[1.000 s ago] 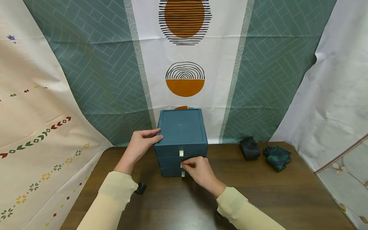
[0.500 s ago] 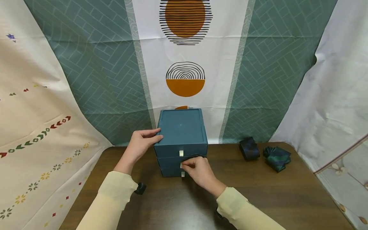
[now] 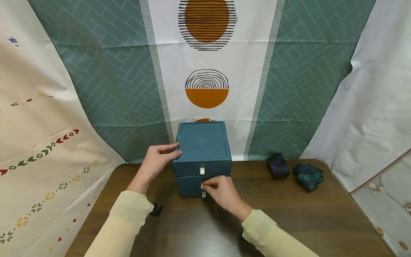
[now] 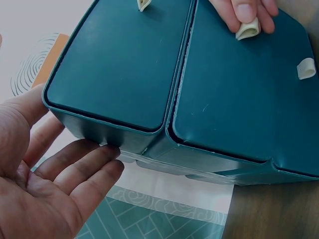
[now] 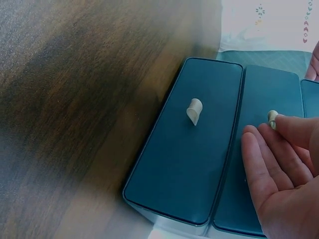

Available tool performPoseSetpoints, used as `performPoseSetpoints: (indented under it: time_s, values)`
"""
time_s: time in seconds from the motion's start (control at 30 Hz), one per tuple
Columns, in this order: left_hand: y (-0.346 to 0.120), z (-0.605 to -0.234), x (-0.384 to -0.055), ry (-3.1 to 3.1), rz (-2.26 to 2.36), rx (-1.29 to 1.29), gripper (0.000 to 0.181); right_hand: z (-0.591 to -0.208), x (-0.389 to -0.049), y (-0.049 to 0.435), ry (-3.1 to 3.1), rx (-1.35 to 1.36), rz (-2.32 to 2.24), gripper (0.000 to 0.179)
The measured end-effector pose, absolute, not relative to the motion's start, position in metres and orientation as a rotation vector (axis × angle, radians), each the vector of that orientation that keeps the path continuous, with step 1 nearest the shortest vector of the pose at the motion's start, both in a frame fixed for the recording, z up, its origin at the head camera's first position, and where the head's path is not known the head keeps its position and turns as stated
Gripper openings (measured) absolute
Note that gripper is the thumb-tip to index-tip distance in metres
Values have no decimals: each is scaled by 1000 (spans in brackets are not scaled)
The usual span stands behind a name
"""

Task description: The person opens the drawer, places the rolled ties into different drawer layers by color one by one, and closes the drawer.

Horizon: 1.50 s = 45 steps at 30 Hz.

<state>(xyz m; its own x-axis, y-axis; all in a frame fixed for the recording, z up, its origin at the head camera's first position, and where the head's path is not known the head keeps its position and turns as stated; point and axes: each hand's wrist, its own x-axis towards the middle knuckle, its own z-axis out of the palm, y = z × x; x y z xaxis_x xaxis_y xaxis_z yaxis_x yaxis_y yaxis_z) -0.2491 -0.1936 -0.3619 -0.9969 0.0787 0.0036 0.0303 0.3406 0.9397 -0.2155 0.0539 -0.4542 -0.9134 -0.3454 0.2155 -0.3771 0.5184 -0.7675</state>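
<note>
A small blue-green drawer unit [image 3: 202, 142] with three stacked drawers stands at the back of the table. Each drawer front bears a short cream pull tab. My right hand [image 3: 223, 191] pinches the tab [image 4: 248, 30] of the middle drawer [image 4: 224, 89], whose front sticks out a little in the head view. Against the unit's upper left side rests my left hand [image 3: 157, 159], its fingers fairly straight and touching the wall in the left wrist view. The top drawer [image 4: 119, 59] and the bottom drawer [image 5: 184, 149] look closed. The drawers' contents are hidden.
On the brown wooden table [image 3: 192, 232], a rolled dark blue necktie [image 3: 278, 166] and a bundled dark green striped cloth [image 3: 309, 177] lie at the back right. Patterned cloth [image 3: 208, 60] hangs close behind the unit, with more at both sides.
The middle drawer has slid slightly outward, toward me, with my right hand still pinching its tab. My left hand has stayed in place on the unit.
</note>
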Motion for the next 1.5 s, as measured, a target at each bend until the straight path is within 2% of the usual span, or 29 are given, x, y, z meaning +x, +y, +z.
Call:
performPoseSetpoints:
  time_s: [1.5]
  values:
    - [-193, -363, -249, 2571, 1751, 100, 48, -452, -204, 56, -2770, 696, 1410, 16]
